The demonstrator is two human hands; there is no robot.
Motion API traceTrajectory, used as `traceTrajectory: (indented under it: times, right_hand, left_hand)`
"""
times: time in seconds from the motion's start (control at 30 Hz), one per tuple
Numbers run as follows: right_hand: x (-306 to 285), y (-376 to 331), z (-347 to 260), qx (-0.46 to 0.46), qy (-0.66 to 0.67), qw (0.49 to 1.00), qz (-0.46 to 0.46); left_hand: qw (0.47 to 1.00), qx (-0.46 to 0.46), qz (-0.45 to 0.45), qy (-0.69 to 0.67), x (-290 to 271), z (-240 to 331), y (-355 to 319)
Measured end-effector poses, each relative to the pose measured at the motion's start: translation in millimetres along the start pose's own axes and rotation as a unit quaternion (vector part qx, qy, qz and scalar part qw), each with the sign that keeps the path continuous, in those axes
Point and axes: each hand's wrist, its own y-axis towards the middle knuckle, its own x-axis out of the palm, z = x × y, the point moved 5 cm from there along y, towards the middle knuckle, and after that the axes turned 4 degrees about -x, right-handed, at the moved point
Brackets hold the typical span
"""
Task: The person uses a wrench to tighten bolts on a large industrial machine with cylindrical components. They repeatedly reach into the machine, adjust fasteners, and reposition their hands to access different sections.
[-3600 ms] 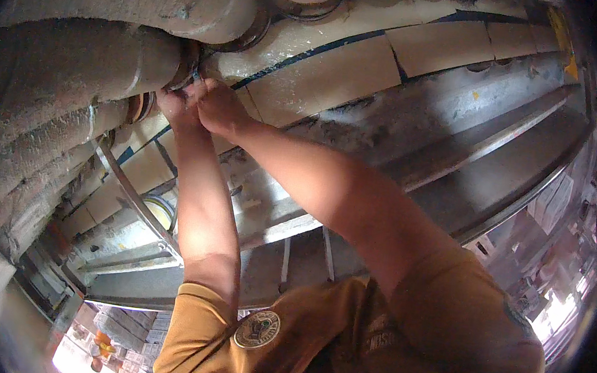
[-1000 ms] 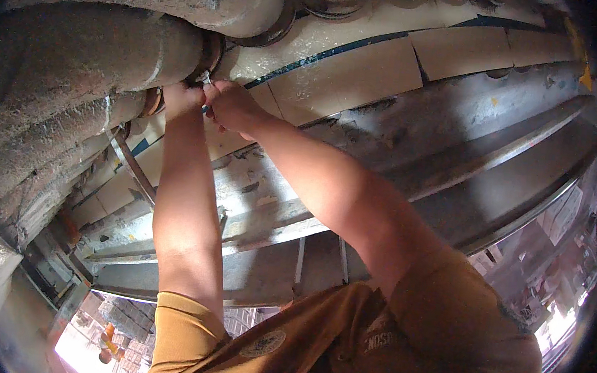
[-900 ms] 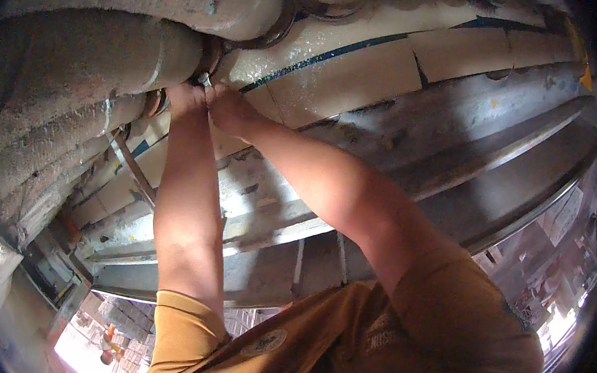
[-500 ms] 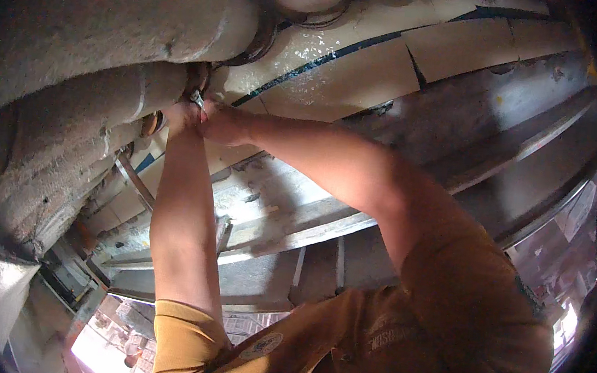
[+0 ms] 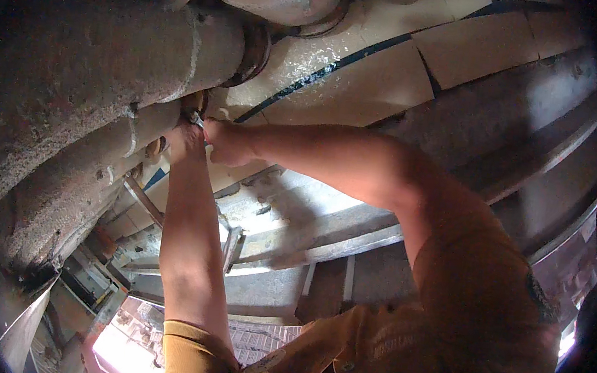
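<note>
Both my hands are raised together at the end of a thick grey, rough-coated pipe (image 5: 151,122). My right hand (image 5: 226,141) is closed around a small metal hand tool (image 5: 197,119) with a red handle; its exact kind is too small to make out. The tool's shiny head points up toward a brownish fitting (image 5: 194,100) at the pipe's end. Right beside it, my left hand (image 5: 188,136) reaches up against the same pipe end. Its fingers are hidden, so I cannot tell what they hold.
Larger coated pipes with a rusty collar (image 5: 253,56) hang above and left. Behind are beige panels (image 5: 353,85) with a dark seam and wet-looking patch. A long curved metal ledge (image 5: 323,235) crosses below my right arm. A narrow metal strut (image 5: 142,200) stands left of my left forearm.
The view has shifted, so the pipes and panels sit differently in the picture. My hands stay together at the fitting, with the tool's head now showing less.
</note>
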Motion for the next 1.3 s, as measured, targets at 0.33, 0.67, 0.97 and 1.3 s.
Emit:
traceTrajectory:
  times: [0.33,0.67,0.97,1.3]
  right_hand:
    - [-15,-4,-5,0.013,-0.008,0.993,-0.116]
    - [-24,22,20,0.024,-0.124,0.978,-0.167]
    - [-27,20,25,0.124,-0.072,0.973,-0.18]
    - [-22,-6,-7,0.114,-0.038,0.989,-0.084]
  left_hand:
    - [1.0,0.007,-0.004,-0.014,3,-10,10]
    - [1.0,0.004,-0.015,-0.02,13,-17,5]
    - [0.991,-0.007,-0.114,-0.07,14,-18,5]
    - [0.996,-0.011,-0.086,0.006,14,-15,12]
